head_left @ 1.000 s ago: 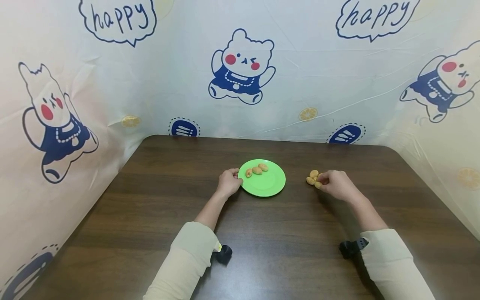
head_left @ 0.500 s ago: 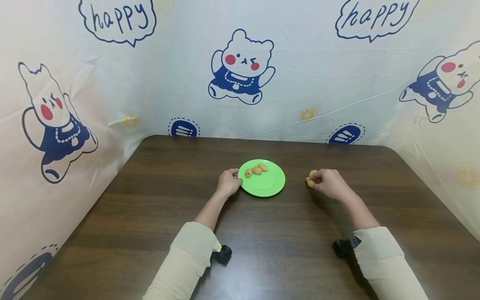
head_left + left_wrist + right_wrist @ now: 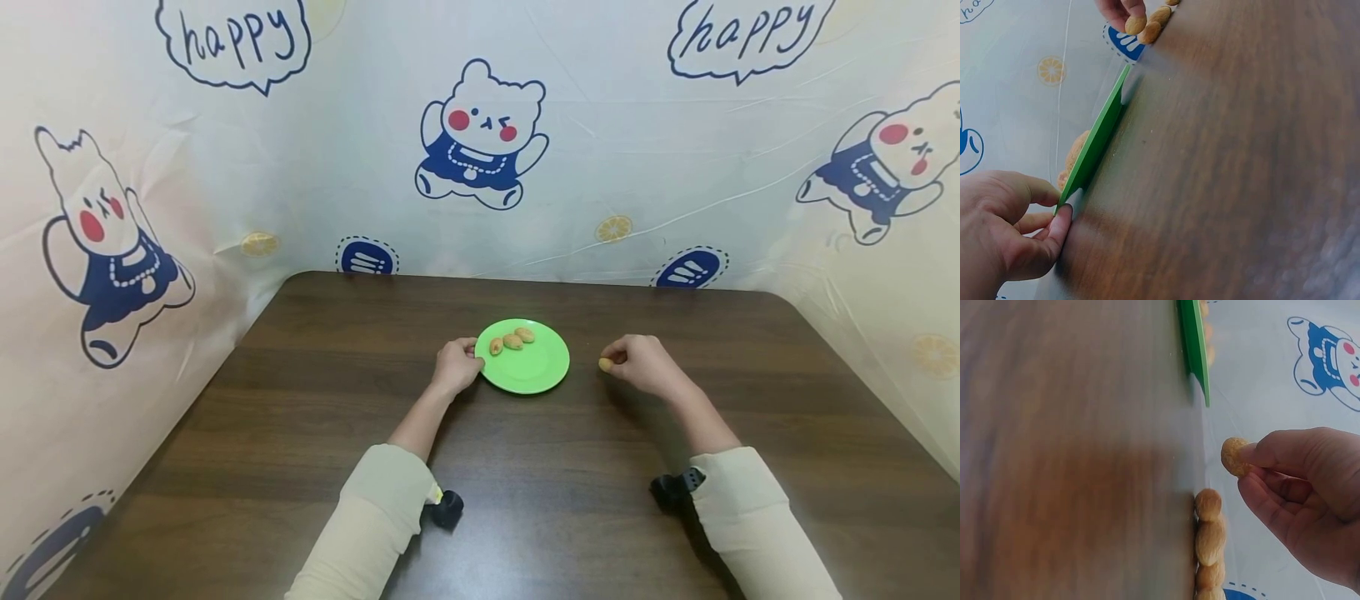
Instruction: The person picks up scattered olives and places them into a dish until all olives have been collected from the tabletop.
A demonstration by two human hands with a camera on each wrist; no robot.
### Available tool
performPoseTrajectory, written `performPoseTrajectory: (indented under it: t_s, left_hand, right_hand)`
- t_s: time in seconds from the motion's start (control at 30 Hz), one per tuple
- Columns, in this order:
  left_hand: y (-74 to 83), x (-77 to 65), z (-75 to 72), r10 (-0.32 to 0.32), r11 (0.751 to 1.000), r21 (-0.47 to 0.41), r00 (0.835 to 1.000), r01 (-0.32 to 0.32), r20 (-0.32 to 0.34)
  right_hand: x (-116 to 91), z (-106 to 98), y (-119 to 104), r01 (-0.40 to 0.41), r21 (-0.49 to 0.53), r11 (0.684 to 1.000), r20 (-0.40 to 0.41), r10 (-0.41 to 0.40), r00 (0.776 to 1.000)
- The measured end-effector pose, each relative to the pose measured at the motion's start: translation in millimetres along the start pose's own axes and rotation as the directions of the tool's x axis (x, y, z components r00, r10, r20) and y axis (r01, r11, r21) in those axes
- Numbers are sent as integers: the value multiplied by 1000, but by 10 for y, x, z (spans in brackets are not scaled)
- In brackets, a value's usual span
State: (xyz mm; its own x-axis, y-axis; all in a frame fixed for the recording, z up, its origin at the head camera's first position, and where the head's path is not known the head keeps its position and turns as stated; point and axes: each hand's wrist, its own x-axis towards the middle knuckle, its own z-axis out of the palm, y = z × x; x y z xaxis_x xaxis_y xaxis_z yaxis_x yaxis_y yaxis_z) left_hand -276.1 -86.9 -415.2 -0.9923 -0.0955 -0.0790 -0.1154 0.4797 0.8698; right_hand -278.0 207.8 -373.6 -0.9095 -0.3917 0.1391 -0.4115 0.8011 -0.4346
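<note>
My left hand (image 3: 456, 367) holds the left rim of a round green plate (image 3: 528, 375), thumb and fingers pinching its edge in the left wrist view. On the plate lie three small tan-brown oval pieces (image 3: 513, 342), like nuts or dried fruit. To the right of the plate, my right hand (image 3: 641, 365) pinches a yellowish-tan oval piece (image 3: 1234, 457) between thumb and fingertips. In the right wrist view this piece is above the row of several similar wrinkled pieces (image 3: 1210, 540) on the table. My right hand hides that group in the head view.
Both hands work over a dark brown wooden table (image 3: 555, 483). A pale sheet (image 3: 337, 150) printed with cartoon bears rises behind the table and along both sides. A black wrist camera (image 3: 447, 510) sits at the left cuff, another black camera (image 3: 670, 493) at the right.
My right hand has moved left from the loose pieces towards the plate, now with one pinched piece showing at its fingertips. My left hand and the plate have stayed in place.
</note>
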Motion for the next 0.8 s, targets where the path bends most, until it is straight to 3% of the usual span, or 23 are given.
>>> performPoseTrajectory:
  t_s: [0.67,0.8]
  left_hand:
    - [15,-20,-14,5,1000,-10,1000,-5,0]
    - [20,-30,-16,9,1000,-10,1000,-9,-1]
  right_hand:
    - [153,67,-239,-3,28,1000,32,2,999]
    - [186,106,-276,30,16,999,23,-30,999]
